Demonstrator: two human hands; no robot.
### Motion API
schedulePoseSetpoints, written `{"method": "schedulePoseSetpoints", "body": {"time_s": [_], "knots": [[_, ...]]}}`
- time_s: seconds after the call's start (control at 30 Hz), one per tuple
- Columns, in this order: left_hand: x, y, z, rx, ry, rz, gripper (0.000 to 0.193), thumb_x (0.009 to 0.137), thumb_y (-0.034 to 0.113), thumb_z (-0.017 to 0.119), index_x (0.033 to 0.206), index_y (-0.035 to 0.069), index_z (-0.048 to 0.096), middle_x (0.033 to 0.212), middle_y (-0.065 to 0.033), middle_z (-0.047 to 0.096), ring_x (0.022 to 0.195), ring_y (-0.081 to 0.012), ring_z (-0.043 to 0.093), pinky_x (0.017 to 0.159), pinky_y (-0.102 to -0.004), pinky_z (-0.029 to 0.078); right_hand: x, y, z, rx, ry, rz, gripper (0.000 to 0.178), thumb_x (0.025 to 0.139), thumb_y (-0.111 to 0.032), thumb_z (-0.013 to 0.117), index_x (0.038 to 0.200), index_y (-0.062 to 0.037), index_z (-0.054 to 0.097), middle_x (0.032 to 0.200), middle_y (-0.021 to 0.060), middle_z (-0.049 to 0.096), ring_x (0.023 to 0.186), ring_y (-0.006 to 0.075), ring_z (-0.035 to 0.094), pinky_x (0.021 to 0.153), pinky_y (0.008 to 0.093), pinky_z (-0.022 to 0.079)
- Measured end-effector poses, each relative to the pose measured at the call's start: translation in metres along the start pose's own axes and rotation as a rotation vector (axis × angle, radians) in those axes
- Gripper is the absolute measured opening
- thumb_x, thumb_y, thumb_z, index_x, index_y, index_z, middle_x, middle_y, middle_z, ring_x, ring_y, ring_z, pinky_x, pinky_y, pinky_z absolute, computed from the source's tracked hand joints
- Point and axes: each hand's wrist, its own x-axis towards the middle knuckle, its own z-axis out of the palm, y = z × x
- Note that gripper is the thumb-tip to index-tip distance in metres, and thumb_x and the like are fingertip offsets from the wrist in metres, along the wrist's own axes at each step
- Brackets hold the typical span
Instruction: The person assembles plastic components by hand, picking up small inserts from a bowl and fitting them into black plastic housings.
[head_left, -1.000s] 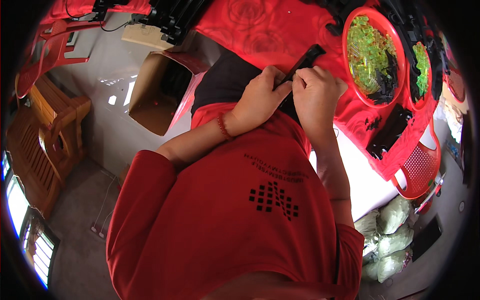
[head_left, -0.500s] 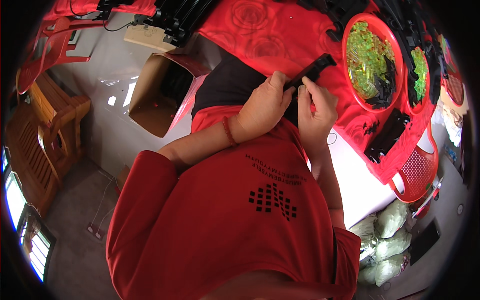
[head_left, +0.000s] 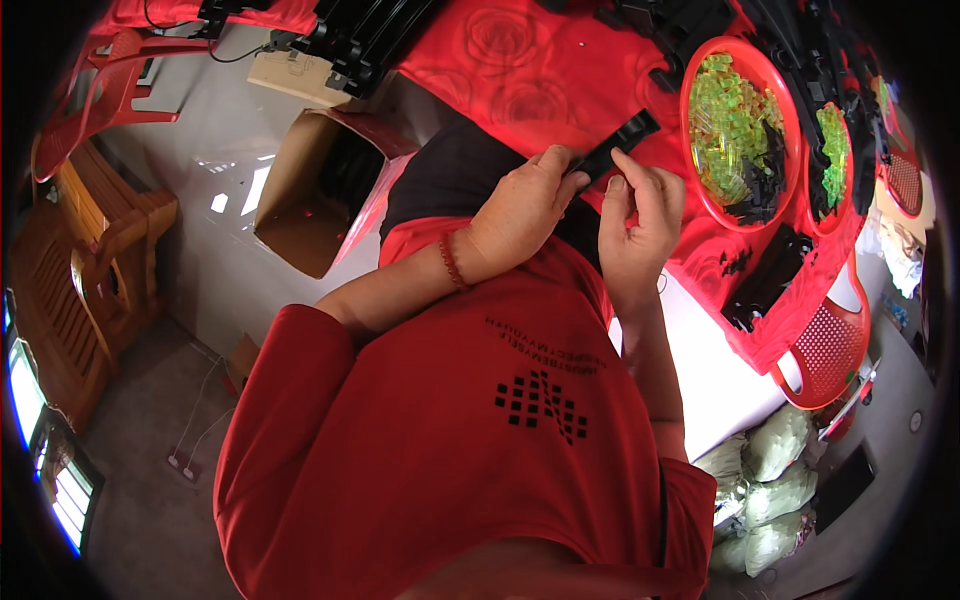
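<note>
My left hand (head_left: 522, 207), with a red bead bracelet at the wrist, grips a long black plastic bar (head_left: 622, 143) over my lap. The bar slants up toward the red-covered table. Beside it, my right hand (head_left: 642, 218) has its index fingertip at the bar's lower edge. The thumb stands a little apart from that finger, and I see nothing between them. The other right fingers are partly curled. How the left fingers wrap the bar's lower end is hidden.
At the right, a red basin (head_left: 797, 160) holds yellow-green and black small pieces; a second basin (head_left: 822, 228) stands beside it. Black parts (head_left: 770, 280) lie near the table corner. An open cardboard box (head_left: 290, 222) is at left, a red plastic stool (head_left: 832, 350) at right.
The right thumb has drawn away from the bar and the right fingers have spread slightly. The bar has shifted a little left and down, still in my left hand.
</note>
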Motion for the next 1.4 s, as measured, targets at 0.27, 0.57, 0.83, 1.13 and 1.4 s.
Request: {"method": "schedulePoseSetpoints", "body": {"time_s": [0.27, 0.57, 0.83, 1.13, 1.4], "knots": [[0.002, -0.002, -0.004, 0.170, 0.012, 0.078, 0.021, 0.099, 0.021, 0.058, 0.095, 0.002, 0.052, 0.067, -0.0159, 0.061, 0.061, -0.0275, 0.065, 0.056, -0.0383, 0.050, -0.001, 0.003, 0.000, -0.014, -0.011, -0.022, 0.029, 0.085, 0.012, 0.060, 0.108, -0.0013, 0.069, 0.089, 0.0064, 0.057, 0.080, 0.0167, 0.052, 0.054, 0.0252, 0.043], [0.000, -0.002, -0.006, 0.249, -0.024, 0.117, 0.026, 0.098, 0.023, 0.057, 0.094, -0.001, 0.049, 0.083, -0.0251, 0.064, 0.077, -0.0430, 0.065, 0.066, -0.0501, 0.053, 0.006, -0.012, -0.006, -0.447, -0.196, -0.151, 0.021, 0.078, 0.001, 0.065, 0.098, -0.0046, 0.070, 0.095, 0.0066, 0.057, 0.086, 0.0233, 0.058, 0.078, 0.0378, 0.038], [-0.001, -0.005, -0.001, 0.298, 0.021, 0.155, 0.021, 0.097, 0.019, 0.060, 0.095, 0.001, 0.049, 0.082, -0.0226, 0.064, 0.076, -0.0404, 0.065, 0.064, -0.0472, 0.051, 0.008, -0.009, -0.006, -0.311, -0.263, 0.003, 0.024, 0.075, 0.007, 0.062, 0.096, -0.0046, 0.066, 0.094, 0.0074, 0.057, 0.089, 0.0243, 0.057, 0.080, 0.0405, 0.035], [0.003, 0.002, -0.007, -0.045, -0.011, -0.058, 0.022, 0.095, 0.020, 0.062, 0.088, 0.001, 0.053, 0.067, -0.0151, 0.063, 0.067, -0.0313, 0.066, 0.060, -0.0417, 0.050, 0.003, -0.015, -0.003, 0.035, -0.071, 0.135, 0.024, 0.083, 0.008, 0.060, 0.102, -0.0048, 0.066, 0.095, 0.0111, 0.056, 0.091, 0.0275, 0.054, 0.078, 0.0387, 0.043], [0.001, 0.003, -0.011, -0.088, 0.008, 0.013, 0.020, 0.094, 0.019, 0.064, 0.091, 0.001, 0.055, 0.072, -0.0163, 0.063, 0.069, -0.0313, 0.065, 0.063, -0.0402, 0.050, 0.003, -0.014, 0.002, 0.355, -0.011, 0.476, 0.039, 0.095, -0.008, 0.064, 0.130, 0.0034, 0.050, 0.089, 0.0043, 0.057, 0.072, 0.0083, 0.051, 0.061, 0.0240, 0.044]]}}
